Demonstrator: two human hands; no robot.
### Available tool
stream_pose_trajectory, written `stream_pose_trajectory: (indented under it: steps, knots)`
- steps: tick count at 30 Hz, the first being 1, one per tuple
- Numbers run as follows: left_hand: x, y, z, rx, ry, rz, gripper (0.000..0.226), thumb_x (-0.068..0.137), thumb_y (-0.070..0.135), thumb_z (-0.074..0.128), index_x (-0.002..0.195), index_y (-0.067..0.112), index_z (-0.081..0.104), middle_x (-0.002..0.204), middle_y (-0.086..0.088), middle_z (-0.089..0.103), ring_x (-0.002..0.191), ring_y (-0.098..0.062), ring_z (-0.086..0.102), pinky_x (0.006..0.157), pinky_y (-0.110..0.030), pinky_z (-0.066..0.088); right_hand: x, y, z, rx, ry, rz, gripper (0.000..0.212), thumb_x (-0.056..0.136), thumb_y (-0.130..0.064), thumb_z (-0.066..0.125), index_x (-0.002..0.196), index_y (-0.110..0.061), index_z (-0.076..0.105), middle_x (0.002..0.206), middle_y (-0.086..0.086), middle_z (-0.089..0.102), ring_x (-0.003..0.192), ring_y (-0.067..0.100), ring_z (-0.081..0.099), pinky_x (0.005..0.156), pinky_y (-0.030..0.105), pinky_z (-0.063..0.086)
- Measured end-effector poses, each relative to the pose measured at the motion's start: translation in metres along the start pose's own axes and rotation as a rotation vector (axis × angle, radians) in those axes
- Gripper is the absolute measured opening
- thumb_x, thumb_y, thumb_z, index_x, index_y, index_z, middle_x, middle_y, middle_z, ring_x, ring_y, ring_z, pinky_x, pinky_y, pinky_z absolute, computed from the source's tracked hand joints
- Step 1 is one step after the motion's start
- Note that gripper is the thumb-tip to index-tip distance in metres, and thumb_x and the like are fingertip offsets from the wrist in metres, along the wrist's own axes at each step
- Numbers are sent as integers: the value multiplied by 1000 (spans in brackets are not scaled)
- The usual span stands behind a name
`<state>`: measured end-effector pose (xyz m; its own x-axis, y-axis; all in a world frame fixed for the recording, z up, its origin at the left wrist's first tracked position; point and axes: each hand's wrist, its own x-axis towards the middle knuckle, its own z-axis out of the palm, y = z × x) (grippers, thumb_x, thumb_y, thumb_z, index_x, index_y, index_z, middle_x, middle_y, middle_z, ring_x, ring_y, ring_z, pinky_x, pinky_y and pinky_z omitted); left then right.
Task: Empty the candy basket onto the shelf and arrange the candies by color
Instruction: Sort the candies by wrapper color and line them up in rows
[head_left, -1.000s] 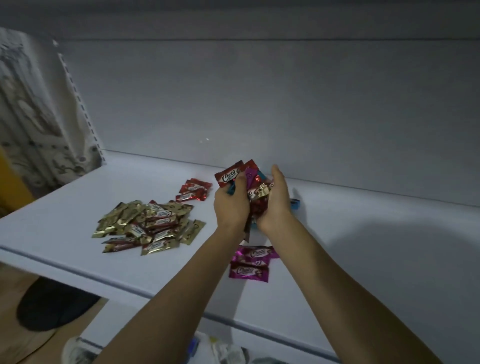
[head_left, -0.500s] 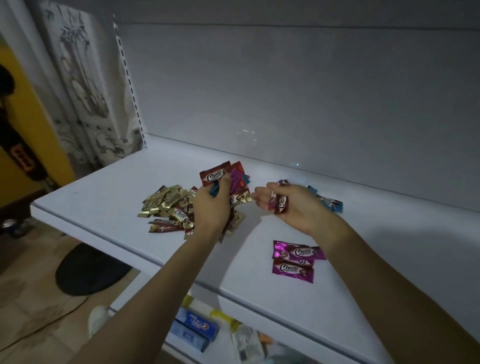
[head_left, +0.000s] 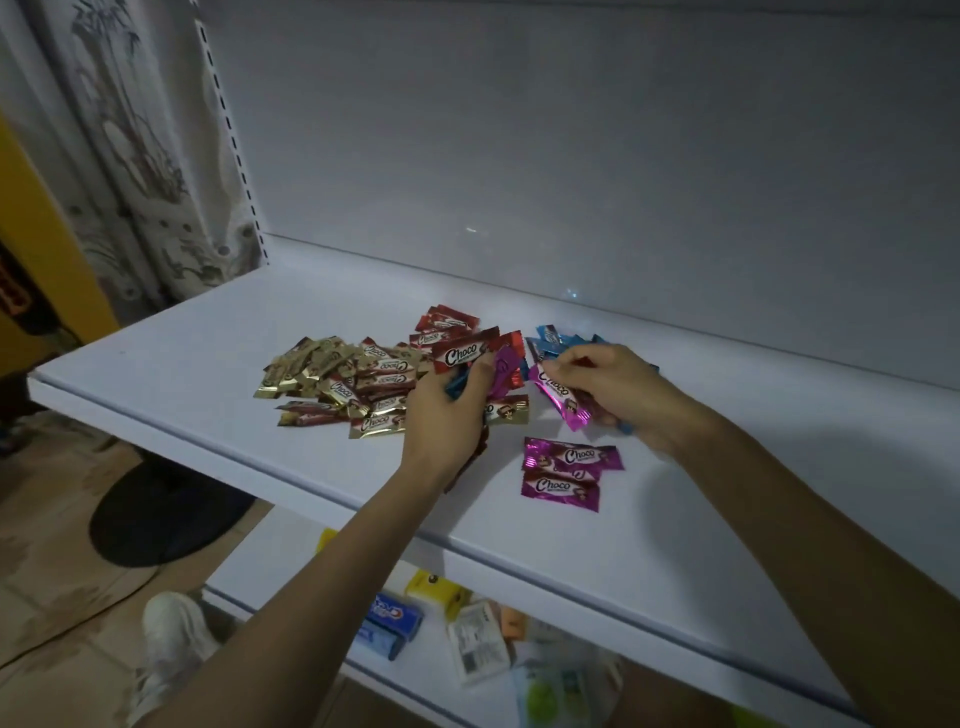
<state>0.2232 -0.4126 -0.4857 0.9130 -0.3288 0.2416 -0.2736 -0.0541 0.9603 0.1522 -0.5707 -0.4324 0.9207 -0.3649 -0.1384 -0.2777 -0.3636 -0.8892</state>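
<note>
Candies lie on the shelf (head_left: 208, 364) in colour groups. Nearest the front edge is a small purple pile (head_left: 563, 475). Just behind it the right hand (head_left: 618, 395) pinches one purple candy (head_left: 558, 397), and the left hand (head_left: 447, 415) grips a mixed bunch (head_left: 483, 358) of red, purple, blue and gold wrappers fanned loosely above the fist. That fan is the risk: a slackened grip could spill wrappers onto the gold pile (head_left: 332, 379) right beside it. Toward the back edge, the red pile (head_left: 444, 325) sits just beside the gold one and the blue pile (head_left: 558, 338) lies behind the right hand, so a careless sweep could merge them.
</note>
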Motion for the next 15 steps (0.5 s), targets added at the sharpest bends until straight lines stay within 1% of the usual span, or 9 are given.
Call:
stream_pose_trajectory:
  steps: [2, 4, 6, 7, 8, 9, 11, 13, 15]
  knots:
    - [-4, 0, 6, 19, -21, 16, 54, 98, 38, 50, 77, -11, 57, 59, -20, 56, 49, -17, 47, 47, -25, 36, -3, 8, -7, -89, 47, -9, 19, 89, -30, 64, 97, -15, 71, 66, -11, 59, 42, -7, 48, 42, 11, 30]
    - [-6, 0, 12, 60, -44, 34, 54, 98, 38, 51, 73, -10, 58, 59, -22, 58, 48, -17, 48, 47, -25, 37, -3, 17, -9, -137, 44, 11, 19, 85, -31, 68, 95, -16, 73, 58, -15, 57, 37, -6, 45, 37, 10, 29]
    - [-5, -4, 16, 101, -72, 55, 51, 98, 38, 52, 64, 0, 59, 53, -12, 58, 46, -15, 50, 49, -28, 38, -3, 23, -7, -195, 5, 39, 23, 86, -36, 67, 95, -16, 74, 52, -12, 53, 35, 0, 37, 35, 13, 26]
    - [-5, -6, 16, 113, -82, 56, 50, 98, 37, 52, 59, 6, 57, 49, -4, 56, 44, -13, 49, 48, -27, 37, -2, 26, -6, -215, -12, 57, 28, 87, -40, 63, 96, -16, 74, 54, -6, 50, 36, 3, 32, 36, 15, 24]
    - [-5, -7, 16, 112, -87, 53, 49, 98, 36, 52, 58, 8, 56, 47, -2, 54, 43, -13, 48, 47, -27, 36, -1, 28, -6, -213, -21, 82, 34, 89, -47, 59, 99, -18, 73, 57, -3, 46, 39, 5, 29, 36, 17, 22]
    - [-5, -8, 15, 105, -84, 47, 51, 98, 37, 51, 60, 4, 57, 49, -7, 56, 44, -17, 48, 47, -29, 36, 0, 29, -7, -171, -26, 116, 41, 90, -53, 53, 103, -19, 71, 59, -2, 44, 41, 6, 28, 37, 18, 21]
    - [-4, -11, 11, 80, -71, 28, 55, 98, 38, 50, 72, -10, 60, 62, -25, 59, 48, -21, 50, 48, -29, 38, 4, 33, -14, 33, -49, 191, 53, 91, -60, 42, 110, -17, 67, 59, -3, 49, 43, 6, 32, 35, 18, 20]
    - [-3, -14, 8, 59, -43, 3, 56, 99, 38, 49, 79, -14, 59, 69, -30, 60, 52, -19, 51, 49, -24, 37, 5, 37, -21, 253, -106, 240, 61, 92, -63, 35, 114, -13, 63, 62, -2, 55, 44, 7, 37, 33, 17, 23]
    - [-2, -14, 8, 52, -41, -11, 55, 99, 37, 50, 79, -13, 59, 68, -29, 59, 51, -16, 49, 47, -21, 36, 5, 40, -27, 412, -155, 272, 64, 93, -63, 32, 117, -11, 60, 67, 2, 59, 48, 9, 42, 35, 17, 28]
